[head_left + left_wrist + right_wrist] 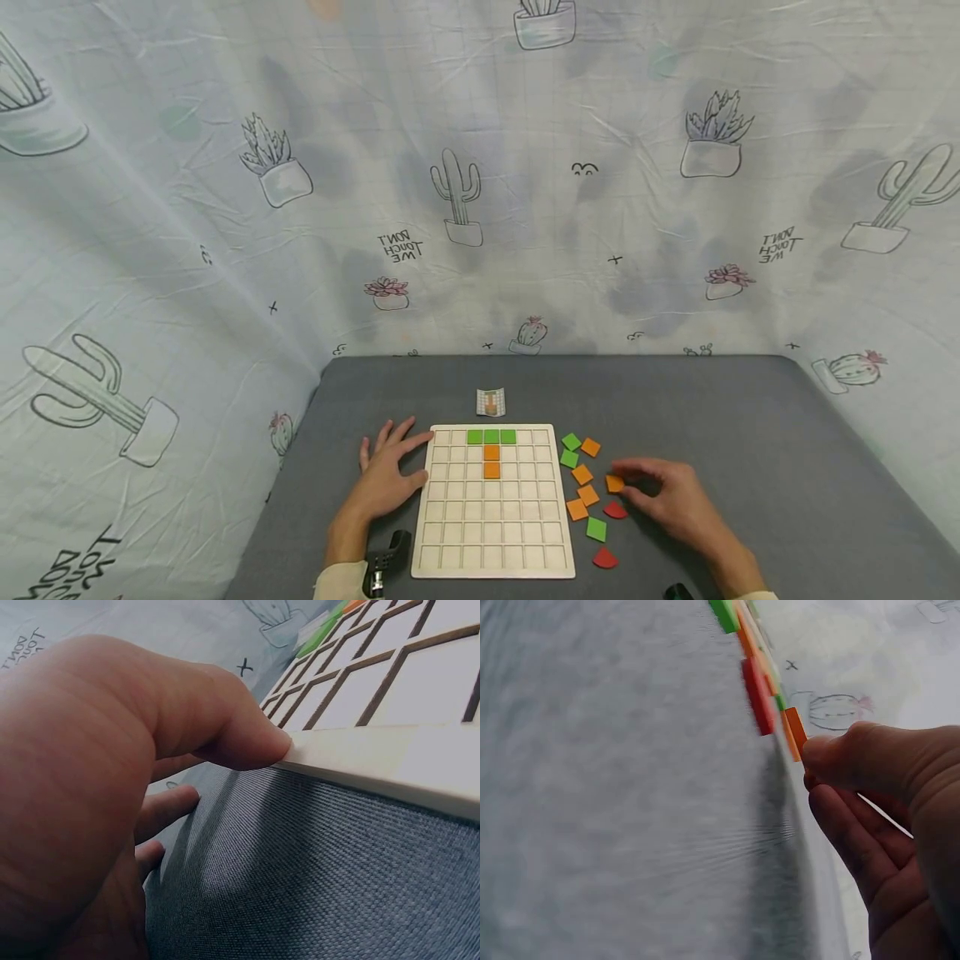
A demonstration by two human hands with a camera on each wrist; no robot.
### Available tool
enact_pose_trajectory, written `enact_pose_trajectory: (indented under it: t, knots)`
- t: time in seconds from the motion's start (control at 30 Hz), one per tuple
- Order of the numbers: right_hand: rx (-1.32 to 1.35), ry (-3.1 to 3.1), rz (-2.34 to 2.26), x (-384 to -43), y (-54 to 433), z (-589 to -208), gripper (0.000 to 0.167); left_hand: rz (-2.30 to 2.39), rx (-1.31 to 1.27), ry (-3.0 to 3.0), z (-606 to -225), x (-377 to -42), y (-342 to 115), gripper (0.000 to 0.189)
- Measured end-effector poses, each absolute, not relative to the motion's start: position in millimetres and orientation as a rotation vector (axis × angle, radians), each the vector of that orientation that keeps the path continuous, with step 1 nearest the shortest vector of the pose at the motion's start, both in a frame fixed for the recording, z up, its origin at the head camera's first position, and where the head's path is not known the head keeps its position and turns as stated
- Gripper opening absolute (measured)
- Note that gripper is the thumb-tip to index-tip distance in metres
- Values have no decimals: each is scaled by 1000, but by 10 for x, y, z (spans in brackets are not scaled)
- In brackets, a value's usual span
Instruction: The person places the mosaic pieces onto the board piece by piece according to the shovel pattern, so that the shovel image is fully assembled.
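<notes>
A pale wooden grid board point(492, 569) lies on the grey table, with three green square tiles point(491, 437) in a row along its far edge. Below the middle one, two orange tiles point(491, 462) sit in a column. My left hand point(386, 479) rests at the board's left side, thumb and forefinger touching the edge, other fingers spread; its thumb point(251, 739) presses the rim in the left wrist view. Right of the board, my right hand point(673, 498) pinches an orange square tile point(796, 732) between thumb and fingers.
Loose orange tiles point(577, 509), green tiles point(596, 529) and red rounded wedge pieces point(605, 558) lie between the board and my right hand. A small pattern card point(491, 402) is beyond the board. Cactus-print cloth point(525, 208) hangs behind and beside the table.
</notes>
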State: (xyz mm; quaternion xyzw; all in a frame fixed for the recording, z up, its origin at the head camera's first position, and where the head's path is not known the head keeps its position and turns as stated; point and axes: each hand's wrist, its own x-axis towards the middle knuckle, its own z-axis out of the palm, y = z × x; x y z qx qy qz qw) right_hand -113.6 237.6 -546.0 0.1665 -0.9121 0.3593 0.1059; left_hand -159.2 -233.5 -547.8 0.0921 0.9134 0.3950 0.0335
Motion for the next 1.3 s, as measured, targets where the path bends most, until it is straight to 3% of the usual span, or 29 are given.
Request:
enact_pose_trajectory:
  t: [0.37,1.3]
  knots:
    - [512,-2602,1110,-1112,2262,-5237,37,1208,281,2811,-5518,-1614,-2352,63]
    - [748,-2553,1302,-1339,1336,-5138,29,1204,271,2831,-5523,-1610,-2328,65]
